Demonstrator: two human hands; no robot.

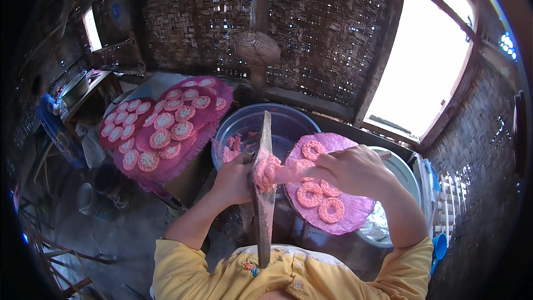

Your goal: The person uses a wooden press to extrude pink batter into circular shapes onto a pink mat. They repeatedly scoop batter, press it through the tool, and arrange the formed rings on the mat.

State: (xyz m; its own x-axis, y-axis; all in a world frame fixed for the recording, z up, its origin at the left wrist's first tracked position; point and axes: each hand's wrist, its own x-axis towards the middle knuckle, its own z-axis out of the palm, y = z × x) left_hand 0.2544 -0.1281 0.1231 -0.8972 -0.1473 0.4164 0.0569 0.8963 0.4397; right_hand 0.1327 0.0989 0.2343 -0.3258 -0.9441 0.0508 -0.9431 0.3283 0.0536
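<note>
A long narrow wooden board [265,228] stands on edge in front of me, its near end against my yellow shirt. My left hand [233,179] grips its middle from the left, with the fingertips hidden behind it. Soft pink dough [267,171] is heaped on the board there. My right hand [355,173] is closed round a dough-smeared wooden stick [384,155], which reaches left into the dough. Under the right hand lies a round pink cloth-covered tray [355,211] bearing several pink dough rings [331,210].
Behind the board is a blue basin [300,122] with pink dough scraps. Pink mats [214,128] at the left carry many pink-and-white rings. A pale round tub [408,172] sits at right, near a blue scoop [439,246]. Another person [50,111] is far left.
</note>
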